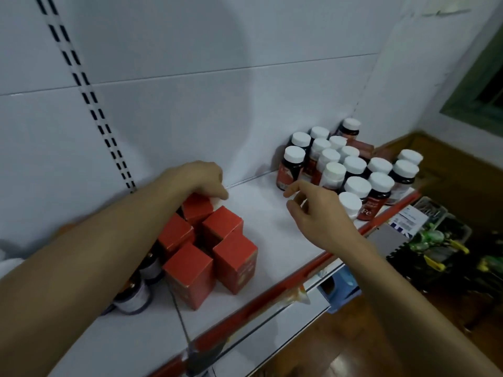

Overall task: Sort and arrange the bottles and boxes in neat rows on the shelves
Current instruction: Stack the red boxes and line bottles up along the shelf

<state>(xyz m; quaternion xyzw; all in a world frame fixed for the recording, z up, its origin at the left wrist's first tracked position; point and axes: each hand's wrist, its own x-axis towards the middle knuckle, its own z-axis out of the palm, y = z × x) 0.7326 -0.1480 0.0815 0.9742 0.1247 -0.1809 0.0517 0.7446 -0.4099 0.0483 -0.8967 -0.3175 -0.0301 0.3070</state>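
Note:
Several red boxes point(209, 246) stand clustered on the white shelf point(266, 229), left of centre. My left hand point(201, 178) reaches over them and grips the top of the rearmost red box point(197, 206) by the back wall. Several dark bottles with white caps point(351, 164) stand in rows at the shelf's right end. My right hand point(315, 210) hovers between the boxes and those bottles with fingers loosely curled, holding nothing. Two dark bottles with pale labels point(136, 292) stand partly hidden under my left forearm.
The shelf's front edge has a red strip point(272, 297). A slotted upright point(89, 99) runs up the white back panel. Below right, a lower shelf holds packaged goods point(432, 238). Wooden floor point(353, 336) shows beneath.

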